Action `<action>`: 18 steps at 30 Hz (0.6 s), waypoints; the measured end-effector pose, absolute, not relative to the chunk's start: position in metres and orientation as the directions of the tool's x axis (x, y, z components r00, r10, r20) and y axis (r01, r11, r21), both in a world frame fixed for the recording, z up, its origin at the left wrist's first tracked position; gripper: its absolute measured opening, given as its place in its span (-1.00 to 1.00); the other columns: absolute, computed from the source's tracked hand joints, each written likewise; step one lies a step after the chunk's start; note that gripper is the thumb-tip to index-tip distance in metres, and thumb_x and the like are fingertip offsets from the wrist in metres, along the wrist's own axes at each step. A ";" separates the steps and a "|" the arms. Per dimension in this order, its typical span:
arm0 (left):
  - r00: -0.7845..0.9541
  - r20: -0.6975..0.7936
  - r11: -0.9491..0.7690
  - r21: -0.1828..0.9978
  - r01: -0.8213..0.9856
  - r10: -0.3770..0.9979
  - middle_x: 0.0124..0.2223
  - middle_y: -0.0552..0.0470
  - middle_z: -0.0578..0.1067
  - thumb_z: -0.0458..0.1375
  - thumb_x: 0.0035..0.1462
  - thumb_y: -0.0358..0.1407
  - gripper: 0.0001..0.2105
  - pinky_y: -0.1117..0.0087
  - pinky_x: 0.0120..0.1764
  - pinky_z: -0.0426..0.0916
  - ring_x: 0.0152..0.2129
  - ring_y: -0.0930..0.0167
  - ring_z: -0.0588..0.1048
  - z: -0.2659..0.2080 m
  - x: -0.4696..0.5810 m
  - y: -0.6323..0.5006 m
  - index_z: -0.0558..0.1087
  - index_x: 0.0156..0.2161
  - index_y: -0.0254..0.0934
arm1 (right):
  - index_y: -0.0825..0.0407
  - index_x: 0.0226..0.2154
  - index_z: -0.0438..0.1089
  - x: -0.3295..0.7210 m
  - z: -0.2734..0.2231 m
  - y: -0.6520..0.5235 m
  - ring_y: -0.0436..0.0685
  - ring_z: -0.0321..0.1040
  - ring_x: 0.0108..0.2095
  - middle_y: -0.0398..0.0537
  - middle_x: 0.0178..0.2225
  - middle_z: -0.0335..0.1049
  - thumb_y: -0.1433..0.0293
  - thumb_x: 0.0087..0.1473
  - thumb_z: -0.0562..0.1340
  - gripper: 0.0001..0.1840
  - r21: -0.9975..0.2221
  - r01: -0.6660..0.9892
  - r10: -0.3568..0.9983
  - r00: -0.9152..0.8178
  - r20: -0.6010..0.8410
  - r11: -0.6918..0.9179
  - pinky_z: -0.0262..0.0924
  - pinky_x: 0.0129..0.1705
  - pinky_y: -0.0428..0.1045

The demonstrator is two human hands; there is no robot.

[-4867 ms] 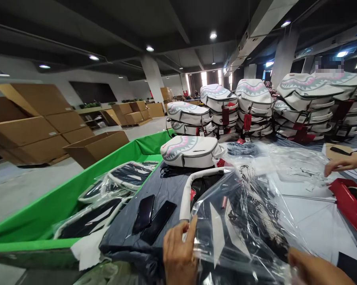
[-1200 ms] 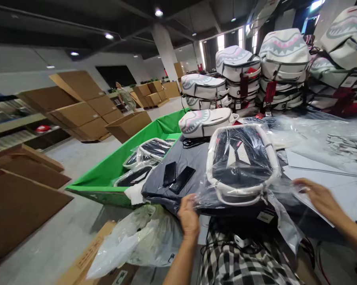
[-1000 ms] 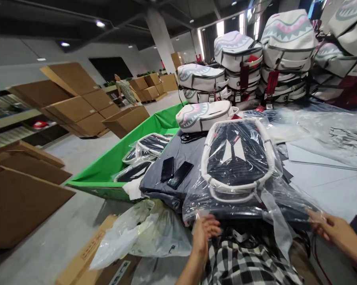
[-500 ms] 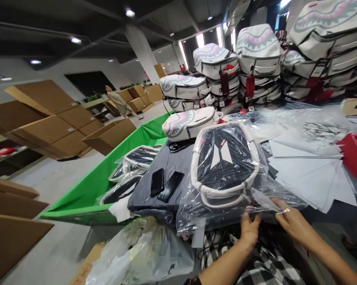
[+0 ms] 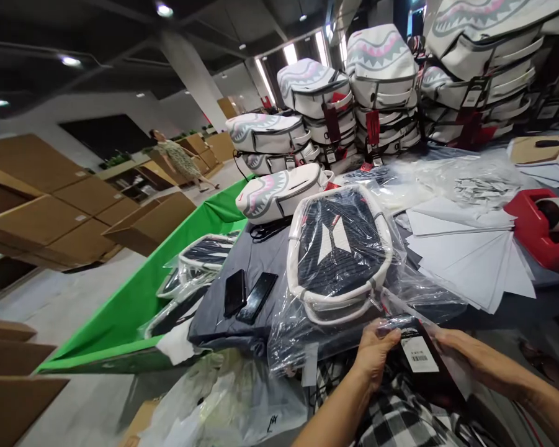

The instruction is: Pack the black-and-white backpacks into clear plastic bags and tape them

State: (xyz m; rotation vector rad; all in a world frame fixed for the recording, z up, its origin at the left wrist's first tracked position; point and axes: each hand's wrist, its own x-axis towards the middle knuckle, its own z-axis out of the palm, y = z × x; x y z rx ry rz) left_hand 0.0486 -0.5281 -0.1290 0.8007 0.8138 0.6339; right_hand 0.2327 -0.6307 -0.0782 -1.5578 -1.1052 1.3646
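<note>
"Around five o'clock, what are the hands doing?"

"The left hand [image 5: 373, 355] pinches the black tag [image 5: 430, 369]; the right hand [image 5: 474, 357] meets clear plastic [image 5: 423, 299] beside it, its grip I can't tell."

"And the backpack [image 5: 342, 254]?"

"Near mid-dial, inside clear plastic, phones [image 5: 235, 293] at its eight o'clock."

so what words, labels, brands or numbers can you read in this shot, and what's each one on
None can be read for certain.
Black tag in the left hand: its white label shows a barcode and print, too small to read.
Pale plastic bag below: black marks, unreadable.
Carton labels: too small.
Red tag on the stacked backpacks: any print too small.
</note>
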 end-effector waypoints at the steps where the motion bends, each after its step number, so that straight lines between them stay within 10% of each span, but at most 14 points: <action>1: 0.496 -0.380 0.520 0.835 -0.178 0.780 -0.34 0.01 0.59 0.56 -0.34 0.02 -0.45 0.33 -0.15 0.39 -0.36 0.36 0.53 -0.136 0.052 -0.530 0.56 -0.30 -0.32 | 0.04 0.01 0.56 0.230 -0.085 -0.634 0.40 0.44 0.06 0.12 -0.03 0.57 -0.23 0.04 0.14 -0.20 -0.935 0.118 0.942 0.077 -0.327 -0.334 0.29 0.15 0.25; 5: 0.441 -0.337 0.312 0.941 0.130 0.832 -0.45 0.04 0.52 0.41 -0.11 0.14 -0.52 0.32 -0.21 0.39 -0.40 0.34 0.51 -0.159 0.053 -0.537 0.55 -0.42 -0.31 | 0.04 -0.16 0.61 0.221 -0.113 -0.641 0.37 0.54 -0.20 0.07 -0.26 0.62 -0.16 -0.11 0.27 -0.31 -0.876 0.334 0.930 0.238 -0.279 -0.348 0.42 -0.08 0.15; 9: 0.710 0.062 -0.459 0.802 0.383 0.701 -0.37 -0.06 0.57 0.16 0.31 -0.10 -0.64 0.34 -0.26 0.38 -0.38 0.32 0.53 -0.138 0.032 -0.529 0.57 -0.44 -0.27 | 0.00 -0.38 0.56 0.227 -0.131 -0.648 0.23 0.52 -0.38 -0.04 -0.42 0.58 -0.15 0.00 0.19 -0.43 -0.833 0.464 0.916 0.384 -0.117 -0.301 0.40 -0.32 -0.01; 14: 0.929 0.368 -0.984 0.152 -0.096 -0.034 0.11 -0.14 0.53 0.05 0.38 -0.38 -0.75 0.24 0.16 0.28 0.12 0.24 0.44 -0.066 0.053 -0.506 0.54 0.02 -0.20 | -0.03 -0.16 0.53 0.224 -0.137 -0.667 0.20 0.52 -0.50 -0.10 -0.51 0.55 0.07 0.18 0.11 -0.58 -0.745 0.636 0.931 0.361 0.055 -0.203 0.35 -0.49 -0.04; 18: 0.927 0.141 -0.937 -0.023 -0.348 -0.347 -0.24 -0.07 0.61 0.21 0.27 -0.39 -0.85 0.22 0.07 0.34 -0.07 0.25 0.52 -0.041 0.097 -0.492 0.56 -0.35 -0.18 | -0.07 -0.06 0.52 0.209 -0.135 -0.690 0.21 0.55 -0.50 -0.03 -0.38 0.62 0.27 0.23 0.10 -0.65 -0.530 0.847 0.892 0.271 0.363 -0.041 0.38 -0.51 -0.05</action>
